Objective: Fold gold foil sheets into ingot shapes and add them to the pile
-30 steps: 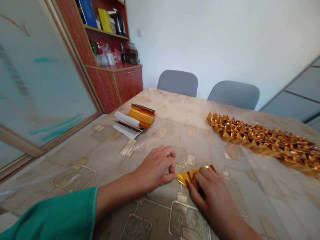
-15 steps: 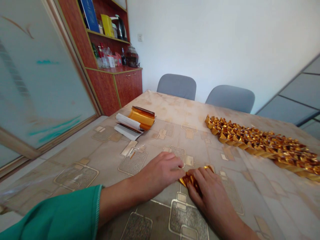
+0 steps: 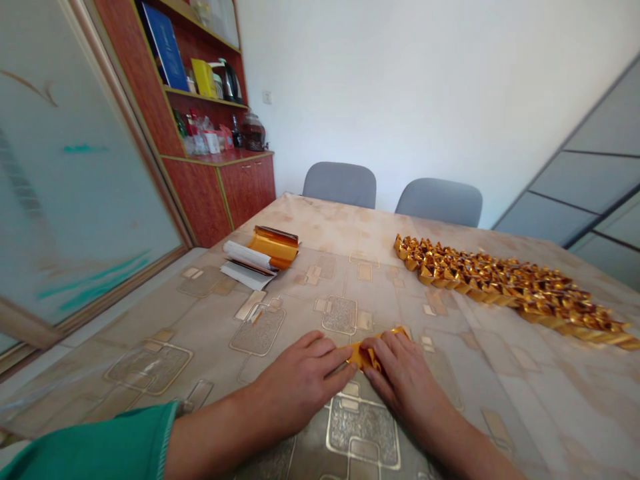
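Gold foil strip (image 3: 369,355), long axis crosswise | right hand (image 3: 403,373) flat, pressing it | left hand (image 3: 300,380) released, just beside

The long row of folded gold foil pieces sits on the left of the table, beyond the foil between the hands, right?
Wrong side: the head view shows the long row of folded gold foil pieces on the right of the table, not the left. It does lie beyond the foil between the left hand and right hand.
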The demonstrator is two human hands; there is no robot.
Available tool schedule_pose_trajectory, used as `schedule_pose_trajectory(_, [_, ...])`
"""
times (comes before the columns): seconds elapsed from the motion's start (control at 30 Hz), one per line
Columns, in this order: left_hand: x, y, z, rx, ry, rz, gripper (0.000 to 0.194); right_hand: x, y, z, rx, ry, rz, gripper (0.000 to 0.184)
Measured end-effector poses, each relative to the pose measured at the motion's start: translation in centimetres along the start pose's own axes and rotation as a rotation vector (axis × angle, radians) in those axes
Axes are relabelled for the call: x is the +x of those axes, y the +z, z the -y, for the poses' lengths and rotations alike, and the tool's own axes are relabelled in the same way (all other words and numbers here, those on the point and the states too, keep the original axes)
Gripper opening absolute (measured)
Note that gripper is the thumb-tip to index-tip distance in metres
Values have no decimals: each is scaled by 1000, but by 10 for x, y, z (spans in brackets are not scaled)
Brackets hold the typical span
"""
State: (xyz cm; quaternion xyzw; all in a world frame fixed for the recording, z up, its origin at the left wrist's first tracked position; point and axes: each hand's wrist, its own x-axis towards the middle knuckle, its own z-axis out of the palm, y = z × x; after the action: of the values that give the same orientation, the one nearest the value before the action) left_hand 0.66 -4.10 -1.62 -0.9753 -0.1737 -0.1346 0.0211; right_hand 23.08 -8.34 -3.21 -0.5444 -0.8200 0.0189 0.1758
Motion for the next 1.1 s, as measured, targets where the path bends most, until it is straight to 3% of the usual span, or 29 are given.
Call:
schedule_pose_trajectory(0.27, [-7,12,-1,-2,-108,-156,24,2,-5,2,-43,6,25,14])
schedule_pose_trajectory(0.43, [-12,8,5,-32,-186,-157,21,4,-9,5,-69,19,36,9])
schedule_pose_trajectory(0.63, [11,2,4,3,-74,-126,12,7,-13,7,-50,7,29,2])
schedule_pose_trajectory(0.8, [33,4,9,49,77,-50,22,6,-22,4,62,0,68,2])
schedule_pose_trajectory(0.93, [33,9,13,98,70,-77,23,4,-29,7,51,-8,89,11])
schedule_pose_trajectory(1.1, [32,12,14,56,-32,-132,25,5,-22,9,-83,-63,40,7])
